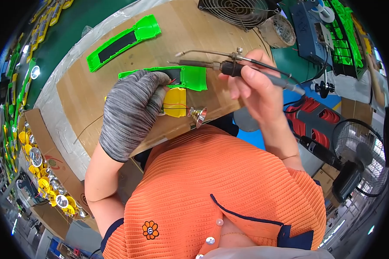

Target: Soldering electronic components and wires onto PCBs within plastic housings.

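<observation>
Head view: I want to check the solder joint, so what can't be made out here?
- The joint: the gloved left hand covers where the wires meet the green panel.
- The iron tip: too small to tell whether it touches the panel.
- The yellow part: its left half sits under the glove.
- The right hand: its fingers hide part of the iron's handle.
- The wires: too thin to trace.

an open brown cardboard box (52, 168) stands at the left below the bench, holding yellow parts and shiny round reflectors; a red and white printed mark shows on its flap. a second plain brown cardboard box (352, 110) stands at the right behind the black fan. no screens or signs can be made out.
</observation>
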A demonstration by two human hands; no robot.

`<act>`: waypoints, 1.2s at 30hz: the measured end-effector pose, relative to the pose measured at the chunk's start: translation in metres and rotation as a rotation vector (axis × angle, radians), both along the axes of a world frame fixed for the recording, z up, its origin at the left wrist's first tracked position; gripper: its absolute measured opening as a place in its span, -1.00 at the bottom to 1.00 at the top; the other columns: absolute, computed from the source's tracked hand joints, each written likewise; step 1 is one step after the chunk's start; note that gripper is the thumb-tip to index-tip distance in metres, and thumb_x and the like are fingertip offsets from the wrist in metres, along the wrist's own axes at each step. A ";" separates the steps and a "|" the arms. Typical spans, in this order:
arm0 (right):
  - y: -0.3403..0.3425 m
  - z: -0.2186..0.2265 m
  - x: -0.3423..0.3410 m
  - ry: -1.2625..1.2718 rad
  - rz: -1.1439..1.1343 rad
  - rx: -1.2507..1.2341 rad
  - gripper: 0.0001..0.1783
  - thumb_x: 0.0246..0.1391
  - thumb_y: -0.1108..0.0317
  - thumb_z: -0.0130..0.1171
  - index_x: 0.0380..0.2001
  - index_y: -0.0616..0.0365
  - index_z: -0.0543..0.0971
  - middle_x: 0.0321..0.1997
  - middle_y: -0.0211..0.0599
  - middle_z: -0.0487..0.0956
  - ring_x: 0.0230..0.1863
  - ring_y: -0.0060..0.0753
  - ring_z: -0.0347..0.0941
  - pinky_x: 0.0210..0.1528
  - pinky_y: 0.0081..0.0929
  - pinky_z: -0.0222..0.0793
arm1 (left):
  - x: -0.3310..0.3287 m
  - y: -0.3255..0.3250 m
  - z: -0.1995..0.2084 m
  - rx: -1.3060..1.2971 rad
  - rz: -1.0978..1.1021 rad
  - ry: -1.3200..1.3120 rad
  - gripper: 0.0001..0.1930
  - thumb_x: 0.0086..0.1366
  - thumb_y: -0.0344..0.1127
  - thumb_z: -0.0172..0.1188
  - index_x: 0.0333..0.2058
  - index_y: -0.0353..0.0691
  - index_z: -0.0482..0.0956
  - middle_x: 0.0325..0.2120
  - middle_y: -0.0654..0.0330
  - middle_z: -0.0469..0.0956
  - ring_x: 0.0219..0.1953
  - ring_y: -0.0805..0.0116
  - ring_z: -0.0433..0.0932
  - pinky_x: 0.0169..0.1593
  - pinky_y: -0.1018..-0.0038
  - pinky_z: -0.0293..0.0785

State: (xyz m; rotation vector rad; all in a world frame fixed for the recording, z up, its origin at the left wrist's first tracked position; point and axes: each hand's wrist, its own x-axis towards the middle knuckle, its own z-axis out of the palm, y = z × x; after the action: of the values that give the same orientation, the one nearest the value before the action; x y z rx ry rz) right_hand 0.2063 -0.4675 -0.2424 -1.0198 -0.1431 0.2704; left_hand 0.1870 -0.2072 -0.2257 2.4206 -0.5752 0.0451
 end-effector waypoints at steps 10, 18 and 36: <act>-0.023 0.031 0.035 0.009 0.253 -0.443 -0.82 0.06 0.45 0.29 -0.38 0.24 0.46 -0.56 -0.37 0.56 -0.57 -0.64 0.49 -0.53 -0.66 0.34 | 0.021 -0.011 0.013 0.350 -0.064 0.166 -0.85 0.21 -0.39 0.18 -0.26 -0.24 0.64 -0.38 0.00 0.58 -0.27 -0.02 0.57 -0.13 0.23 0.50; -0.017 0.035 0.047 0.005 0.365 -0.594 -0.83 0.02 0.40 0.34 -0.43 0.19 0.52 -0.53 -0.42 0.57 -0.54 -0.65 0.51 -0.49 -0.62 0.40 | 0.028 -0.013 0.019 0.363 -0.093 0.213 -0.86 0.19 -0.37 0.19 -0.28 -0.24 0.63 -0.38 0.00 0.57 -0.26 -0.03 0.56 -0.13 0.20 0.49; -0.013 0.034 0.058 -0.055 0.473 -0.611 -0.81 0.04 0.40 0.33 -0.35 0.19 0.52 -0.53 -0.39 0.58 -0.54 -0.65 0.49 -0.50 -0.63 0.37 | 0.027 -0.018 0.017 0.436 -0.066 0.212 -0.86 0.20 -0.32 0.18 -0.30 -0.20 0.63 -0.42 0.01 0.56 -0.31 -0.02 0.55 -0.19 0.18 0.48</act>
State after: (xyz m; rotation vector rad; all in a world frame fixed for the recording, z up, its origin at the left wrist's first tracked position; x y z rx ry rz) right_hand 0.2647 -0.4802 -0.2087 -1.5965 -0.3677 0.7479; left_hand 0.2141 -0.2247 -0.2088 2.7732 -0.6155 -0.3990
